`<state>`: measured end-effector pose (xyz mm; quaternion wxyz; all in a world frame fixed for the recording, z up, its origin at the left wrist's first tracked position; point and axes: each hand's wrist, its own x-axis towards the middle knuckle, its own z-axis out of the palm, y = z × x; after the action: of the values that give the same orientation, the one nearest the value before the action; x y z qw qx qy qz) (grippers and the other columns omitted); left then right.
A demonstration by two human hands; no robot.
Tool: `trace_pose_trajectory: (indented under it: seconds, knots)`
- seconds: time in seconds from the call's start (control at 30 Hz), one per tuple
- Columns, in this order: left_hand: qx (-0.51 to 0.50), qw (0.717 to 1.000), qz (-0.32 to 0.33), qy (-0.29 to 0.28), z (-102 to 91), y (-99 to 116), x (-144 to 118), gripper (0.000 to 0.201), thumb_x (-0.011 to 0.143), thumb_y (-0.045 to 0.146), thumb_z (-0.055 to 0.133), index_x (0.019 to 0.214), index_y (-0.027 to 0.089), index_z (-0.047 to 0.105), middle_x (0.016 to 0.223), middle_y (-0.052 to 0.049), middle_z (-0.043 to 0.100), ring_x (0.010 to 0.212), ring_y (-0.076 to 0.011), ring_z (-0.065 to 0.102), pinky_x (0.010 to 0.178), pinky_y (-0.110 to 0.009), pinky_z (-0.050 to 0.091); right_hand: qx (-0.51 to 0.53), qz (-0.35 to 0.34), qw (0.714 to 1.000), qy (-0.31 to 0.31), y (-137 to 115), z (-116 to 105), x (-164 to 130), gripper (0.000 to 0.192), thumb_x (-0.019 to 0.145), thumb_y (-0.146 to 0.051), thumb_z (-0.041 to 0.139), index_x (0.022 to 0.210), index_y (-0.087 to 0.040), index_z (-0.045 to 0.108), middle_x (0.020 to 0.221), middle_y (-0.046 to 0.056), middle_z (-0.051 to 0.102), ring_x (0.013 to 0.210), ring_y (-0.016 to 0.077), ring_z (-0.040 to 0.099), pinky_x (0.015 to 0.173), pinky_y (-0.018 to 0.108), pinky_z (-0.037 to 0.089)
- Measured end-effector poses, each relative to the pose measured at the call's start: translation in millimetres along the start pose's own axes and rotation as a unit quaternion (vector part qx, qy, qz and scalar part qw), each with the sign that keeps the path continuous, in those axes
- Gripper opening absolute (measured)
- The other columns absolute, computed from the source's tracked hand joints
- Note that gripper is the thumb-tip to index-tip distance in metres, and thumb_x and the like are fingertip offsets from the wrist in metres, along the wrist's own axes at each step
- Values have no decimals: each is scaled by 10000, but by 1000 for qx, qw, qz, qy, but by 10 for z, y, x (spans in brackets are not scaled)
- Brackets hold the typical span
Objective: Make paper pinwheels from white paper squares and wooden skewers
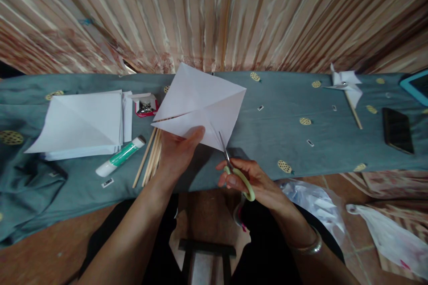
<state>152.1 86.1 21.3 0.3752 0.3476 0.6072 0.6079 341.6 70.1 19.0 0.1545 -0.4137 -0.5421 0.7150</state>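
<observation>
My left hand (pixel 179 151) holds up a square white paper sheet (pixel 200 102) with diagonal creases, pinching its lower edge with thumb on top. My right hand (pixel 249 180) grips scissors (pixel 234 167) with pale yellow-green handles; the blades point up into the lower corner of the sheet, along a crease. Both hands hover over the near edge of a table covered in grey-blue cloth (pixel 284 120).
A stack of white paper (pixel 87 124), a glue stick (pixel 120 156), wooden sticks (pixel 152 156) and a small red box of pins (pixel 146 106) lie left. A paper pinwheel on a stick (pixel 347 89), a dark phone (pixel 397 130) and a tablet corner (pixel 416 84) lie right. Plastic bags (pixel 314 202) on floor.
</observation>
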Motion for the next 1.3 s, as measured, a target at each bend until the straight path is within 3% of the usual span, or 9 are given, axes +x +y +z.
trace_pose_trajectory:
  seconds: [0.4, 1.3]
  knots:
    - [6, 1000, -21, 8, 7, 45, -13, 168, 634, 297, 759, 756, 220, 673, 781, -28, 729, 726, -233, 667, 698, -358, 560, 11, 12, 1000, 3, -10, 29, 4, 644, 710, -690, 696, 1003, -122, 621, 716, 6, 566, 595, 105, 437, 531, 267, 319]
    - [-2, 1000, -18, 11, 9, 52, -5, 178, 626, 297, 749, 773, 240, 668, 811, -25, 741, 762, -247, 678, 713, -371, 570, 67, 7, 998, 16, 83, 40, 32, 500, 682, -563, 795, 933, -153, 662, 627, -46, 534, 544, 73, 467, 478, 214, 344]
